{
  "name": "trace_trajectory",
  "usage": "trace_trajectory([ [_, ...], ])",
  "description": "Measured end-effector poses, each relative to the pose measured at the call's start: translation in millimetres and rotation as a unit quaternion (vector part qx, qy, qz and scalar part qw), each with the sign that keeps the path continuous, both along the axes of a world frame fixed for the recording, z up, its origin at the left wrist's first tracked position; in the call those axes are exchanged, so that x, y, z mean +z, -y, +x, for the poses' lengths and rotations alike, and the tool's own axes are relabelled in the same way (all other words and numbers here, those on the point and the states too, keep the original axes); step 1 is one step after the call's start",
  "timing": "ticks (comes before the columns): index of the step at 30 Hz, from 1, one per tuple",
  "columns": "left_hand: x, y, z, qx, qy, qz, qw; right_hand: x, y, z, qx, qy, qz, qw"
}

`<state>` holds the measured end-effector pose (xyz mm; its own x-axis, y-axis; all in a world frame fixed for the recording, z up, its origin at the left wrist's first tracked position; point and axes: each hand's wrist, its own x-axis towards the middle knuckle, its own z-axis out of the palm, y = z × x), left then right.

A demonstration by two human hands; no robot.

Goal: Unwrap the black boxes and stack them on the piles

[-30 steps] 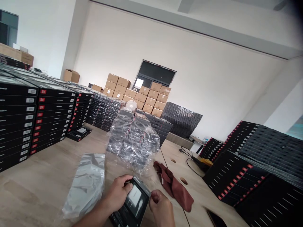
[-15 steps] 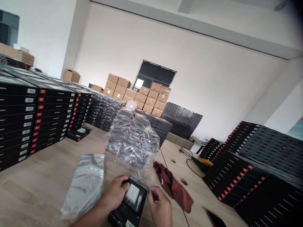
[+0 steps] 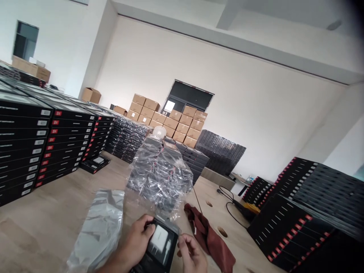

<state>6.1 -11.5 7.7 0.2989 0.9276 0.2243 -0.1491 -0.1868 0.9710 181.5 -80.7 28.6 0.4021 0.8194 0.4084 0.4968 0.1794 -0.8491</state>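
Toward the near edge of the tabletop [image 3: 42,231], the left hand [image 3: 141,234] is closed in a grip, thumb bent on top, its bare forearm [image 3: 118,261] slanting in from the left. Just beside it, the right hand [image 3: 192,253] curls its fingers, thumb tip near the forefinger.

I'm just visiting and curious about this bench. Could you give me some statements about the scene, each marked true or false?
1. The left hand holds a black box. True.
2. The cloth lies left of that box. False: it lies to the right of it.
3. Clear plastic lies flat on the table, left of the hands. True.
4. The right hand is wrapped around the cloth. False: its fingertips are at the box's right edge.
5. The cartons by the window are bright green. False: they are brown.
6. A wrapped stack stands beyond the hands. True.
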Motion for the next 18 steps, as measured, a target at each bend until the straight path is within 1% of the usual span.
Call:
trace_trajectory([
  [2,8.5,6,-1,-0.012,0.045,0.033,0.998,-1.5,-3,2,0.024,-0.093,-0.023,0.995],
  [4,16.8,10,-2,-0.037,0.095,0.048,0.994,-1.6,-4,5,0.049,-0.155,-0.017,0.987],
  [6,24.1,11,-4,-0.060,0.136,0.040,0.988,0.0,-3,8,0.069,-0.175,0.013,0.982],
  [8,29.6,9,-8,-0.070,0.158,0.018,0.985,3.0,-1,10,0.083,-0.176,0.044,0.980],
  [10,32.8,5,-14,-0.076,0.151,0.000,0.986,7.3,3,9,0.098,-0.175,0.053,0.978],
  [11,33.5,2,-18,-0.089,0.138,-0.004,0.986,9.9,6,8,0.106,-0.171,0.047,0.978],
  [14,33.5,-4,-26,-0.141,0.072,-0.002,0.987,18.8,12,4,0.148,-0.124,-0.003,0.981],
  [15,33.3,-6,-28,-0.149,0.051,0.002,0.988,21.7,14,2,0.166,-0.101,-0.022,0.981],
  [18,34.0,-6,-31,-0.140,0.010,0.013,0.990,29.2,18,-1,0.203,-0.050,-0.044,0.977],
])
